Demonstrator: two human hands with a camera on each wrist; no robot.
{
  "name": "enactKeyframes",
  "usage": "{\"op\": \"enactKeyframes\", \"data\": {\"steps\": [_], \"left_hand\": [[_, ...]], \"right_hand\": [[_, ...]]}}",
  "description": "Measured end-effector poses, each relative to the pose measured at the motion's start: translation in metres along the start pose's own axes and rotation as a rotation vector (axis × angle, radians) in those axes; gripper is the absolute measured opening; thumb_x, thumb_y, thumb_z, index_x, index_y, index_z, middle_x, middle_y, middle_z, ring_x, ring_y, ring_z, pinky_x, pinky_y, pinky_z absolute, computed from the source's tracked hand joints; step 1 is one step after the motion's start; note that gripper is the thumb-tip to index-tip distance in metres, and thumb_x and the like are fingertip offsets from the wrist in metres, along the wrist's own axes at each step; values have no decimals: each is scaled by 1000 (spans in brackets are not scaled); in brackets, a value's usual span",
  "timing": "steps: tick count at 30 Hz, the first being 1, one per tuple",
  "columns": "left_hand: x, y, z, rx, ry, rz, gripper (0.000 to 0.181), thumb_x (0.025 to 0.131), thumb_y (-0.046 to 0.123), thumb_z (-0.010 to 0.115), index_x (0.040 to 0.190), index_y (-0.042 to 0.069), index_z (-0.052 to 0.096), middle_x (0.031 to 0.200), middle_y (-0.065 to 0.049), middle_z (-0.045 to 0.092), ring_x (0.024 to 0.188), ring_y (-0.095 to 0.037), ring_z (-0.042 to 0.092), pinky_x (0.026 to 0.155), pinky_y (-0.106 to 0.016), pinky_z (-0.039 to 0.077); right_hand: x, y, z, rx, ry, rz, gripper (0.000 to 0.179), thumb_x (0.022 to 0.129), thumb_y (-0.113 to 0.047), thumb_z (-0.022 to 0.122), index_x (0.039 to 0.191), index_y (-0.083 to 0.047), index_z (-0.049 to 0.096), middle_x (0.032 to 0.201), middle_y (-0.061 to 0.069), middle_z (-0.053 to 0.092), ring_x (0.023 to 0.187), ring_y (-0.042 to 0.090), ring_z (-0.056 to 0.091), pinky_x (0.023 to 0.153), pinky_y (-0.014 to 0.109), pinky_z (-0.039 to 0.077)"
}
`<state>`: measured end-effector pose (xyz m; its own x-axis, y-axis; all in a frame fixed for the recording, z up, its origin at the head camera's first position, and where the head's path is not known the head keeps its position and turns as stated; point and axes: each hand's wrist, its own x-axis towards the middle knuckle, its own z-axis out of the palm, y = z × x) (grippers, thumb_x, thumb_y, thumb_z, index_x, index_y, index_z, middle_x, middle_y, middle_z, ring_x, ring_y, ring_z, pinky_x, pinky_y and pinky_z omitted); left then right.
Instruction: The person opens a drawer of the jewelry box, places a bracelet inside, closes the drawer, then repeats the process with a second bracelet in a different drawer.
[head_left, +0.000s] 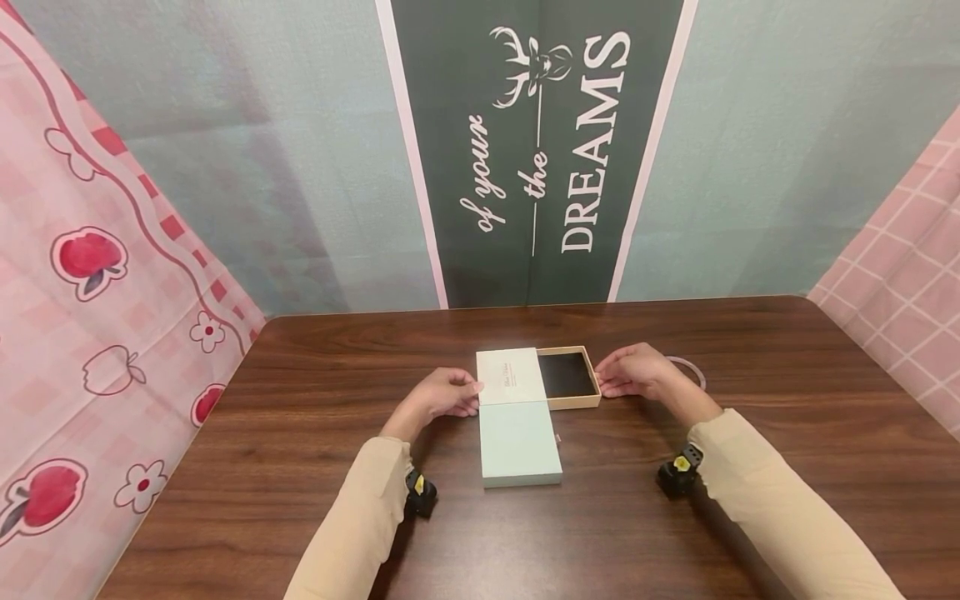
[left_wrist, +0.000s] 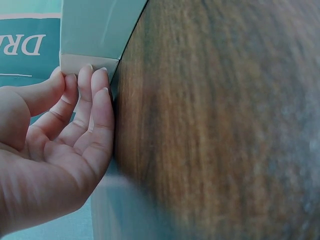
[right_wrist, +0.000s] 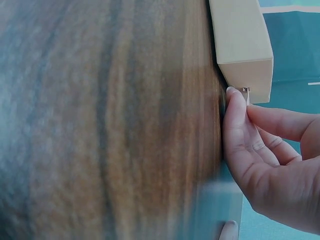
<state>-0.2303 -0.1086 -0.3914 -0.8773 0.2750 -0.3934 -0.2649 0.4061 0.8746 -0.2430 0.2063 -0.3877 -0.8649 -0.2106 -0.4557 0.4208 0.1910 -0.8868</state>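
Observation:
A gift box lies on the table, with a white panel [head_left: 508,377] bearing small print and a pale green section [head_left: 519,442] nearer to me. From the white part a cream drawer [head_left: 576,402] sticks out to the right, showing a black inside. My right hand [head_left: 636,371] pinches a small ribbon tab [right_wrist: 246,95] at the drawer's outer end between thumb and fingers. On the opposite side, my left hand [head_left: 444,392] touches the box's left end, its fingertips [left_wrist: 101,73] lying nearly straight against that face and the thumb at the edge.
Behind my right wrist a pale curved loop [head_left: 690,367] lies on the brown wooden table [head_left: 300,517]. A smaller tab [head_left: 557,437] shows at the green section's right side. Printed cloths hang at the back [head_left: 315,167] and both sides.

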Motion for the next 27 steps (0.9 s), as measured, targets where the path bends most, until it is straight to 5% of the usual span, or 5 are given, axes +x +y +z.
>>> {"op": "enactKeyframes", "data": {"steps": [27], "left_hand": [[1, -1, 0, -23, -7, 2, 15, 90, 13, 57, 83, 0, 56, 68, -8, 59, 61, -15, 59, 63, -29, 53]], "right_hand": [[0, 2, -3, 39, 13, 6, 13, 88, 10, 45, 98, 16, 52, 72, 9, 62, 64, 17, 62, 65, 33, 55]]}}
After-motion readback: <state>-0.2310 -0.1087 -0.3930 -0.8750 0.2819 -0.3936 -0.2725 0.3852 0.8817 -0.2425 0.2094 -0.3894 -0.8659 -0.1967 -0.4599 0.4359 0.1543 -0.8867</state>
